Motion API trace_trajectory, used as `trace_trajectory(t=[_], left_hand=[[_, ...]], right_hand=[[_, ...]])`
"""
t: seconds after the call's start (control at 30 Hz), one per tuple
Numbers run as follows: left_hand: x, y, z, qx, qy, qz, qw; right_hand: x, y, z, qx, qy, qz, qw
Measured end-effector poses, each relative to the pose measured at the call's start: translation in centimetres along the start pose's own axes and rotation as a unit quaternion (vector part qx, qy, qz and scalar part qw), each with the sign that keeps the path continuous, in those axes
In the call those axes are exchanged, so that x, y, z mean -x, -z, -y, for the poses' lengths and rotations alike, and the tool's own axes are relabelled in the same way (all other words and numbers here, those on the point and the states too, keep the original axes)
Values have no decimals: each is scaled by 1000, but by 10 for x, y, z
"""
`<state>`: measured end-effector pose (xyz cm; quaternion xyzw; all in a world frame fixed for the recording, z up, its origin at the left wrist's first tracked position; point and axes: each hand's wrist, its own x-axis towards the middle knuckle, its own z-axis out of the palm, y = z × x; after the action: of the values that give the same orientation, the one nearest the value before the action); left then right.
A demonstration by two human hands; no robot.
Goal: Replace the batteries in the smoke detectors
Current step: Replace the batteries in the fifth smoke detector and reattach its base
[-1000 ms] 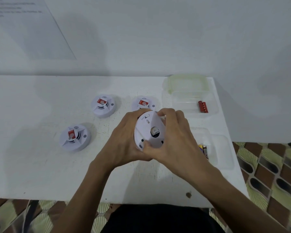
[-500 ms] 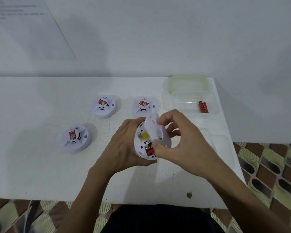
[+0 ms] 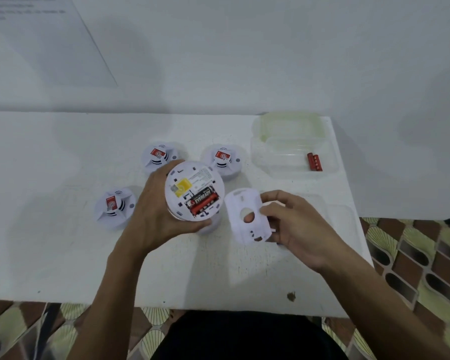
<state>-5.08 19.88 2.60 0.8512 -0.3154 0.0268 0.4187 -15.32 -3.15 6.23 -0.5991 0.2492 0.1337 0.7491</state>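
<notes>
While the left hand (image 3: 153, 216) grips the opened smoke detector (image 3: 194, 190) above the worktop (image 3: 50, 178), back side up, its batteries (image 3: 203, 202) sit exposed in the compartment. Right hand (image 3: 296, 229) fingers (image 3: 273, 200) pinch the detached back cover (image 3: 247, 216) just beside it. Three other detectors (image 3: 159, 155) (image 3: 224, 158) (image 3: 115, 206) stand on the worktop.

Head view, sole camera, wide-angle. Mounted on the person's head, above the near edge of the white table (image 3: 63, 242); faces forward and steeply down. Close range: left hand (image 3: 153, 214) and right hand (image 3: 302, 229) over the table's middle, wall (image 3: 244, 61) behind it, patterned floor (image 3: 413, 268) before it.
</notes>
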Motion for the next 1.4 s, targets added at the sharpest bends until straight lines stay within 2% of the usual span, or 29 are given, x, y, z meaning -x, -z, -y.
trace_trajectory(t=[0.1,0.23,0.4,0.53,0.7,0.8,0.9,0.97,1.1,1.17,1.27,1.33,1.4], left_hand=[[3,5,11,-17,36,-14,999],[5,8,14,-16,27,-17,999],[6,3,13,-14,-3,-15,1000],[6,0,15,-13,4,-5,1000],[4,-2,15,-13,-6,-1,1000],[3,-4,16,-6,-4,3,1000],[2,-5,16,-6,-12,4,1000],[2,-5,16,-5,-17,3,1000],[-1,-8,13,-3,-24,9,1000],[-3,-8,7,-1,-39,7,999],[-7,-11,2,1,-49,5,999],[-8,-14,1,-4,-46,7,999],[-8,-17,1,-12,-47,6,999]], right_hand=[[-7,-8,-10,116,5,-37,993],[-16,-17,-23,256,53,-80,962],[-38,-23,-37,460,119,-98,875],[-57,-25,-39,535,100,-63,837],[-65,-28,-35,653,101,-25,750],[-69,-29,-41,690,100,-8,717],[-73,-26,-45,692,97,-13,715],[-74,-24,-42,676,102,-25,729],[-67,-14,-21,565,151,-58,809],[-57,-9,-7,500,203,-76,838],[-35,-12,10,363,269,-83,888],[-23,-19,12,313,284,-65,904],[-18,-28,7,320,284,-55,902]])
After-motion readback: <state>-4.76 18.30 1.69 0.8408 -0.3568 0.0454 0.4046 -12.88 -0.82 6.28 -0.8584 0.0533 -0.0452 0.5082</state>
